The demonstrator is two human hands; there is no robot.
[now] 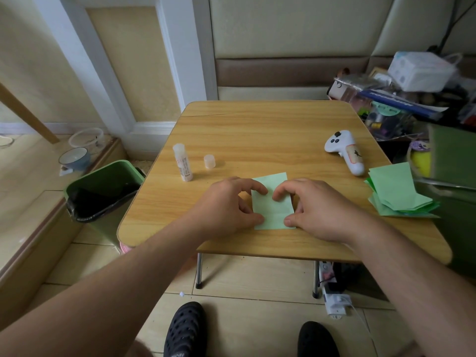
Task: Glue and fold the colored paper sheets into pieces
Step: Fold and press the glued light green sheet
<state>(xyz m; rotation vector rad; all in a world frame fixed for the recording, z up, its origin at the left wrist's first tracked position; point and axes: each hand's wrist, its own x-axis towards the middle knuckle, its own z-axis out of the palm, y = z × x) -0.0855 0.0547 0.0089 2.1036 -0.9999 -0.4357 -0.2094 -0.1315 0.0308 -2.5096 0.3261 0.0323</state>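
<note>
Paper (273, 202) is being pinched near the table's (257, 130) front edge by curled left hand (226, 207) and right hand (311, 210).

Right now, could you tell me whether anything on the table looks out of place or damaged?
The glue stick lies uncapped on its side, its cap standing apart to its right. A thin crack runs along the table's far left edge. The spare green sheets are fanned unevenly at the right edge.
</note>
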